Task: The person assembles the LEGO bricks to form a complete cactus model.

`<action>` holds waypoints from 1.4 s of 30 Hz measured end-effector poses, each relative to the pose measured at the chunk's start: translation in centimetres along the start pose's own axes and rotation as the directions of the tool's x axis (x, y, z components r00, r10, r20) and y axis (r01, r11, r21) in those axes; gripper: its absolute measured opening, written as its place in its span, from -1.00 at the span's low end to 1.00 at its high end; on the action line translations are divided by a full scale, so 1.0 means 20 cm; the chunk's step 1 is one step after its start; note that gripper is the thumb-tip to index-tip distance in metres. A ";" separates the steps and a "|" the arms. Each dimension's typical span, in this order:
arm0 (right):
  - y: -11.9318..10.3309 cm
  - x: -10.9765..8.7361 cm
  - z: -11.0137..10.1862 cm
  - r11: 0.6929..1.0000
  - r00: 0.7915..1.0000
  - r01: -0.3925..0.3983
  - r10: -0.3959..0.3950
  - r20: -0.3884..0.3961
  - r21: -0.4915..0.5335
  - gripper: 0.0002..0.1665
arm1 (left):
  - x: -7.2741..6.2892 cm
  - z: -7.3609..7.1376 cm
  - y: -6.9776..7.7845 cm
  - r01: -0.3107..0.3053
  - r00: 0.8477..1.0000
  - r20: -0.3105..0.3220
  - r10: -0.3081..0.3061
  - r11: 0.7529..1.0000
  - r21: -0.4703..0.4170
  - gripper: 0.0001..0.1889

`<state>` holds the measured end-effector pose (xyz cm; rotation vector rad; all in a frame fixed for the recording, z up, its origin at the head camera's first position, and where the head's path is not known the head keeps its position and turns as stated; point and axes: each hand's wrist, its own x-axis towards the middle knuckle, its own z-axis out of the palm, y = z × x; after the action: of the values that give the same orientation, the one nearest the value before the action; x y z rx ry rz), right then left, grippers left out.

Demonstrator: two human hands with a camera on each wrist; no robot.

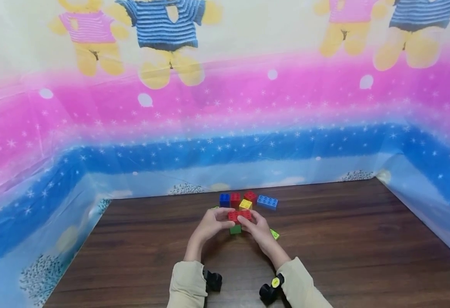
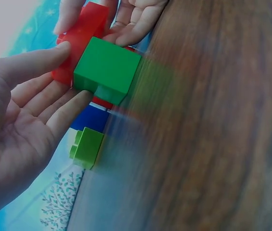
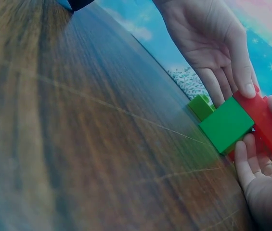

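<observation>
Both hands hold a long red toy brick (image 1: 239,216), one at each end. My left hand (image 1: 208,224) pinches its left end between thumb and fingers; my right hand (image 1: 261,231) grips the other end, thumb on the near side. Directly under it sits a green brick (image 1: 235,229), which stands on the table. In the left wrist view the red brick (image 2: 80,45) meets the top of the green brick (image 2: 108,67); whether the studs are fully pressed together I cannot tell. From the right wrist view, the green brick (image 3: 226,125) shows below the red one (image 3: 265,122).
Behind the hands stand a dark blue brick (image 1: 224,199), two red bricks (image 1: 235,199), a yellow brick (image 1: 246,205) and a longer blue brick (image 1: 267,202). A lime brick (image 1: 274,234) lies beside the right wrist, another lime brick (image 2: 88,147) past the left fingers. A printed cloth surrounds the wooden table (image 1: 344,239).
</observation>
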<state>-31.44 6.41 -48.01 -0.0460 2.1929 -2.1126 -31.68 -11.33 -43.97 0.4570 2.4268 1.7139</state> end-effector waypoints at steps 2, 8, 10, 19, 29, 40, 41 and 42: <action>0.00 0.00 0.00 1.000 1.000 -0.001 0.001 -0.004 0.006 -0.21 | 0.00 -0.01 0.00 -0.009 1.000 0.005 0.009 1.000 0.003 -0.55; 0.00 0.01 0.00 1.000 1.000 -0.010 0.011 -0.013 0.019 -0.24 | -0.01 -0.04 0.01 -0.030 1.000 0.004 0.031 0.999 -0.014 -0.47; 0.00 0.01 0.00 1.000 1.000 -0.014 0.014 -0.016 0.023 -0.25 | -0.02 -0.05 0.01 -0.038 0.999 -0.002 0.038 0.999 -0.019 -0.46; -0.01 0.00 0.00 1.000 1.000 -0.011 0.012 -0.018 0.024 -0.30 | -0.04 -0.12 0.02 -0.064 0.994 -0.091 0.061 0.998 -0.028 -0.50; 0.01 0.01 0.00 0.999 1.000 0.001 0.001 -0.026 0.049 -0.38 | -0.01 -0.12 0.00 -0.021 0.934 -0.358 0.022 1.000 0.009 -0.60; 0.00 0.01 -0.01 0.998 1.000 0.011 -0.011 -0.009 0.062 -0.37 | 0.04 -0.10 -0.04 0.053 0.929 -0.366 -0.056 0.998 -0.017 -0.54; 0.00 0.00 -0.01 0.998 1.000 0.016 -0.016 -0.001 0.060 -0.37 | 0.05 -0.10 -0.04 0.066 0.931 -0.358 -0.069 0.998 -0.019 -0.52; 0.00 0.00 -0.01 0.998 1.000 0.022 -0.022 0.006 0.056 -0.36 | 0.05 -0.10 -0.05 0.080 0.933 -0.350 -0.084 0.996 -0.026 -0.51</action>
<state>-31.52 6.56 -48.02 -0.0731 2.1386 -2.1809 -33.38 -13.13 -44.06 0.0441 2.6236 1.9117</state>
